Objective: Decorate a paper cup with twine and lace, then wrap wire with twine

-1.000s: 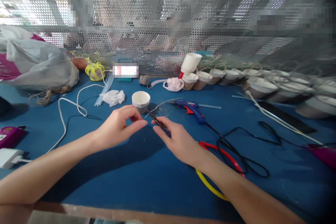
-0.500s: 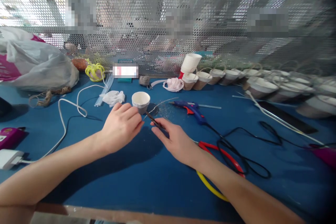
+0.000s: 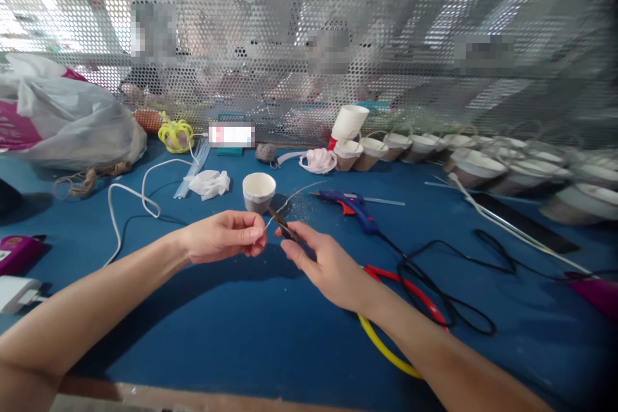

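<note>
My left hand point(image 3: 224, 244) is closed in a pinch on the near end of a thin pale strand point(image 3: 294, 194) that runs away over the blue table point(image 3: 251, 328). My right hand point(image 3: 326, 265) grips a small dark cutting tool point(image 3: 282, 225), whose tip points at the strand just right of my left fingertips. A small white paper cup point(image 3: 259, 191) stands upright on the table right behind both hands.
A blue glue gun point(image 3: 350, 202) with a black cord lies to the right, near red and yellow hoops point(image 3: 386, 347). Rows of paper cups point(image 3: 463, 154) line the back right. White cable point(image 3: 130, 196), plastic bag point(image 3: 67, 122) and yellow string point(image 3: 174, 134) lie left. Perforated metal screen stands behind.
My left hand dipped to the table by the cup, then turned back and rose, now pinching the strand. My right hand with the tool stayed almost where it was.
</note>
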Action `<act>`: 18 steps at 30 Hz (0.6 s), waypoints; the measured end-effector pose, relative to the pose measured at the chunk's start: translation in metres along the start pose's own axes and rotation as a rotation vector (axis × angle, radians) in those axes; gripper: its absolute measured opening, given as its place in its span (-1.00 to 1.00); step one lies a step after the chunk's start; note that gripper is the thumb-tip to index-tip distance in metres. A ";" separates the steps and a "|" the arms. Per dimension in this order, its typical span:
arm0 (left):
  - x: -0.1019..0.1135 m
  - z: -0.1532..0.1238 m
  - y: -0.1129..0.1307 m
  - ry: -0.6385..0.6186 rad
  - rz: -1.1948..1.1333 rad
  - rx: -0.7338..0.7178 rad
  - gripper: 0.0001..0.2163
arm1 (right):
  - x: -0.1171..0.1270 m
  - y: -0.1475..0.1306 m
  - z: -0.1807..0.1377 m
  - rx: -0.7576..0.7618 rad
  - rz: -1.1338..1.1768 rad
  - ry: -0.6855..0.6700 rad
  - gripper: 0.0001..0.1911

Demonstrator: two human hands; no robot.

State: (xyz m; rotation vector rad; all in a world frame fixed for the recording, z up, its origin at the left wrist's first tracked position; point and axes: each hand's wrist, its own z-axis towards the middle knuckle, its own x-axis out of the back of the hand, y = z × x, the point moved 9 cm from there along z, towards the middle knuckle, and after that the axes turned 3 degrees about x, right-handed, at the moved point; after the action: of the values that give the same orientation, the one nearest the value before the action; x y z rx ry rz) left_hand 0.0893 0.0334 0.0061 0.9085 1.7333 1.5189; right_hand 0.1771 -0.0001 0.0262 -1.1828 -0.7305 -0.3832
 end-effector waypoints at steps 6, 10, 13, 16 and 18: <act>0.007 -0.029 0.054 0.635 1.021 -0.293 -0.82 | 0.000 0.008 0.002 -0.038 -0.129 0.080 -0.76; 0.014 -0.016 0.033 0.386 0.547 -0.143 -0.80 | 0.003 0.005 0.001 -0.027 -0.083 0.069 -0.74; 0.011 -0.004 0.012 0.131 0.017 -0.051 -0.69 | 0.004 0.004 0.000 -0.029 -0.019 0.039 -0.73; -0.002 0.001 -0.006 -0.069 -0.285 0.053 -0.73 | 0.004 0.003 0.000 -0.022 0.002 0.015 -0.74; -0.008 0.001 -0.009 -0.117 -0.356 0.059 -0.73 | 0.003 0.002 -0.001 -0.018 0.001 0.005 -0.74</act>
State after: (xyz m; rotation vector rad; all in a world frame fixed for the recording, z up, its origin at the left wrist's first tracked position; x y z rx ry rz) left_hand 0.0935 0.0265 -0.0027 0.6586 1.7524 1.1665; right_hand 0.1812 0.0004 0.0266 -1.1983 -0.7233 -0.3928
